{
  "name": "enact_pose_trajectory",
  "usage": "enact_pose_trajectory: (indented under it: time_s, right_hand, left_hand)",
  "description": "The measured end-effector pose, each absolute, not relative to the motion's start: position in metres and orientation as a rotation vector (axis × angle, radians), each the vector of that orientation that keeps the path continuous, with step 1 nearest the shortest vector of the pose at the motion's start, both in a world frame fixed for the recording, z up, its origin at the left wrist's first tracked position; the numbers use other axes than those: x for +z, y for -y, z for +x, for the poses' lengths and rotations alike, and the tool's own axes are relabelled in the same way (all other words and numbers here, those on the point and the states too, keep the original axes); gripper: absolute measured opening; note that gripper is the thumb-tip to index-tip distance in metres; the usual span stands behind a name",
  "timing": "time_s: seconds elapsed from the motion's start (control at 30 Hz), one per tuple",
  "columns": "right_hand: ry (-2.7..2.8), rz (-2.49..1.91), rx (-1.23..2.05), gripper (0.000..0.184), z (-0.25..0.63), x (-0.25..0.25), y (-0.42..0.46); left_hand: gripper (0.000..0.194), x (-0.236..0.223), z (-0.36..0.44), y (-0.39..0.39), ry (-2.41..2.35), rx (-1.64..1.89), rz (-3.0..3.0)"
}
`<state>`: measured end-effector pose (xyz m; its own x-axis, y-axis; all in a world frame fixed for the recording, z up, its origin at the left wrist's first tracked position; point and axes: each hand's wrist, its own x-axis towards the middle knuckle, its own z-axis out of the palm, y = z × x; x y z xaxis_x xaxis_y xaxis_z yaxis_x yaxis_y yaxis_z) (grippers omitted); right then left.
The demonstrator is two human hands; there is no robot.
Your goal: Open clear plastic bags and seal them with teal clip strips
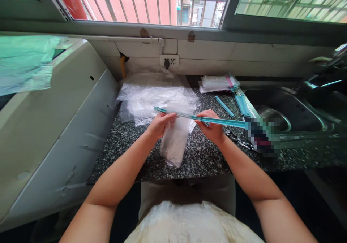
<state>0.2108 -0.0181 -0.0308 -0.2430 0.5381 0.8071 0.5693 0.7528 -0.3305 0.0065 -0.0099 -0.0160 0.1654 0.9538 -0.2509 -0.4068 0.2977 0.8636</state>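
Note:
A long light-blue bag sealing clip (222,121) lies spread out nearly level between my hands, across the top of a clear plastic bag (175,145). My left hand (159,125) is closed, pinching the bag's upper edge together with the clip's thin left arm. With closed fingers, my right hand (213,127) grips the clip near its middle, where the wider right arm begins. The bag hangs down over the counter and holds something pale that I cannot make out. Behind it lies a spread pile of clear plastic bags (151,95).
A speckled stone counter (206,156) carries a loose blue clip (224,106), more blue clips (242,105) and a stack of filled bags (215,84). To the right is a metal sink (303,116); a white appliance (67,127) borders the left. A wall socket (173,61) sits behind.

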Motion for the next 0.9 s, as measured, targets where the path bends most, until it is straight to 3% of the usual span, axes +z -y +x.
enact_pose_trajectory:
  time_s: [0.9]
  right_hand:
    - [1.906, -0.789, -0.056, 0.003, 0.220, -0.025, 0.013]
  left_hand:
    - [0.016, -0.019, 0.009, 0.011, -0.969, 1.235, 0.781]
